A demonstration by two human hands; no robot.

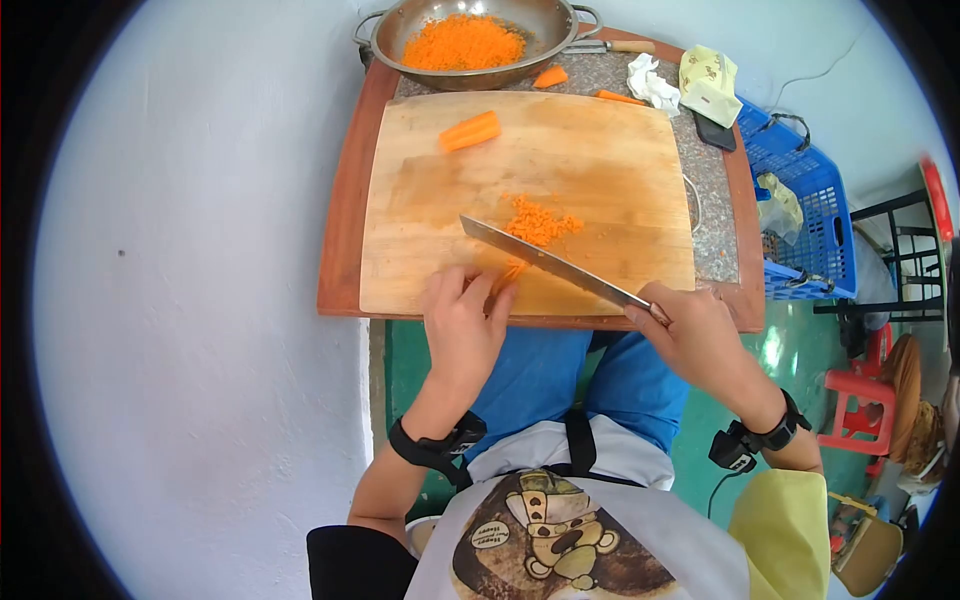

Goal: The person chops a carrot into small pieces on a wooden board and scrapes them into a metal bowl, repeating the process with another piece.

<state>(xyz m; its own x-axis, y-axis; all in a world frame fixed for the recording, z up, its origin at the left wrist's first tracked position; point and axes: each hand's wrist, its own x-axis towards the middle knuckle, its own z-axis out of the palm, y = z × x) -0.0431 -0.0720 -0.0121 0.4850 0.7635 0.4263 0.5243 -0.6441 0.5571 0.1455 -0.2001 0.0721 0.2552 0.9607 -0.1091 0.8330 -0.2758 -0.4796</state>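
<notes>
My right hand (pixel 685 328) is wrapped round the handle of a knife (pixel 560 266), whose long blade points up and left over the wooden cutting board (pixel 420 210). Thin carrot strips (pixel 514 268) lie at the near side of the blade, pinched by the fingers of my left hand (pixel 466 315) near the board's front edge. Just beyond the blade is a small heap of chopped carrot (pixel 540 221). A peeled carrot piece (pixel 470 131) rests at the board's upper left.
At the back, a metal pan (pixel 400 62) holds chopped carrot. Behind the board are a carrot end (pixel 550 77), a wooden-handled tool (pixel 630 46), crumpled tissue (pixel 652 84), a tissue pack (pixel 709 84) and a phone (pixel 715 131). Blue baskets (pixel 825 220) stand right; a wall (pixel 200 250) is left.
</notes>
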